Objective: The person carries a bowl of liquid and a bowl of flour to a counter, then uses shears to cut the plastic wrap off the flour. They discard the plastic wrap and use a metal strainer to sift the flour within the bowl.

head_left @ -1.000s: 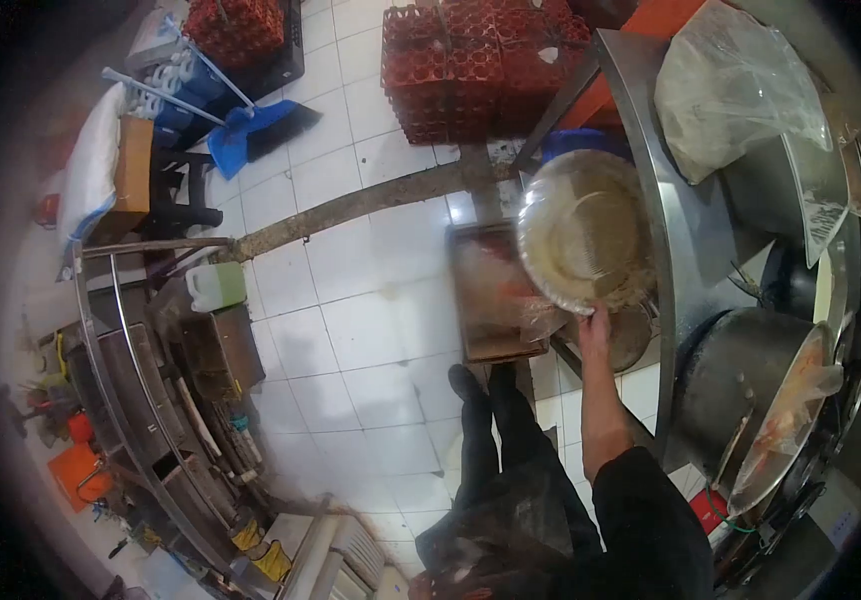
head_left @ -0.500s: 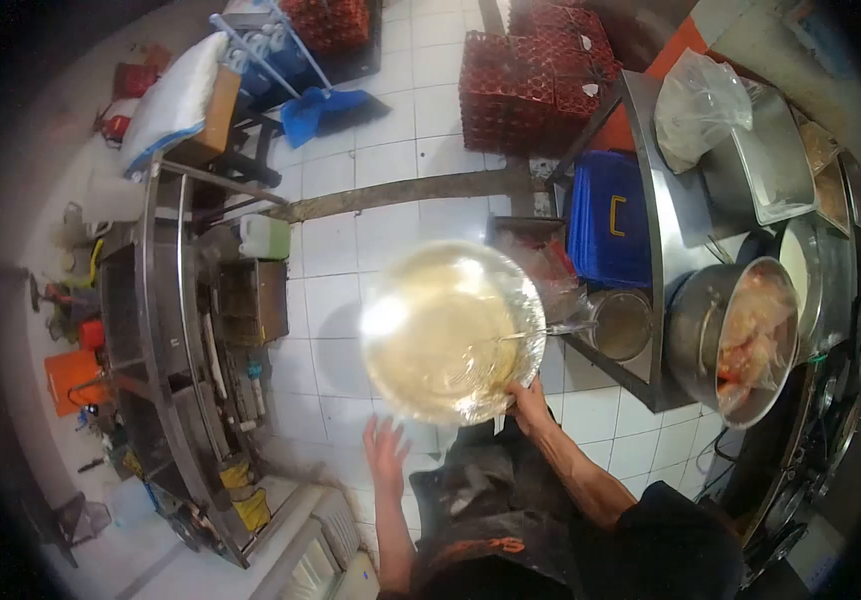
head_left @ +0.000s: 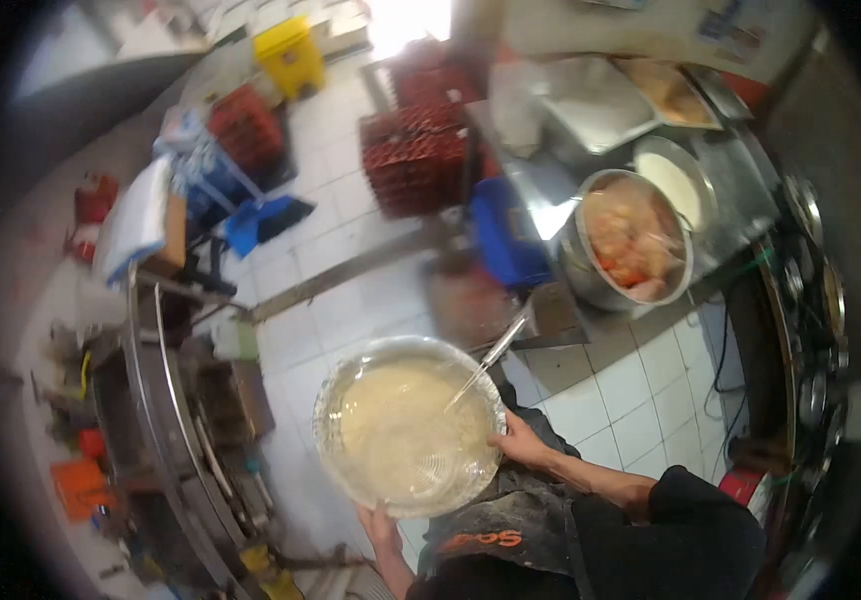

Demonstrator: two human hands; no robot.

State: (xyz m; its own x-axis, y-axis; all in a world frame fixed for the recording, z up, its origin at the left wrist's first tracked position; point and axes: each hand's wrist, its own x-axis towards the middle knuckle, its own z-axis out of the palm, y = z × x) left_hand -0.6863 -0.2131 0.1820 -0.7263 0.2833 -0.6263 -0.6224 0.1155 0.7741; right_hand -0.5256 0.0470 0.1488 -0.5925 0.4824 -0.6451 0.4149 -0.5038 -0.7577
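Observation:
Both hands are on a large, wide metal bowl (head_left: 327, 462) of pale, runny batter (head_left: 390, 405), held in front of my body above the floor. My right hand (head_left: 522, 442) grips its right side, the thumb over the rim and the other fingers hidden under it. At the near left edge my left hand (head_left: 381, 532) holds the rim, with most of its fingers out of sight beneath. A metal whisk (head_left: 498, 350) leans in the batter, its handle sticking out past the right rim.
On the steel table (head_left: 735, 225) to the right stand a deep pot (head_left: 582, 262) of pinkish-orange food and a pan of white liquid (head_left: 668, 180). A blue crate (head_left: 505, 240) and red crates (head_left: 412, 160) stand beyond. A metal rack (head_left: 140, 370) runs along the left.
My left hand, open and apart from the bowl before, now holds its near left rim. The bowl has come lower and closer to me. The view has turned toward the right-hand table.

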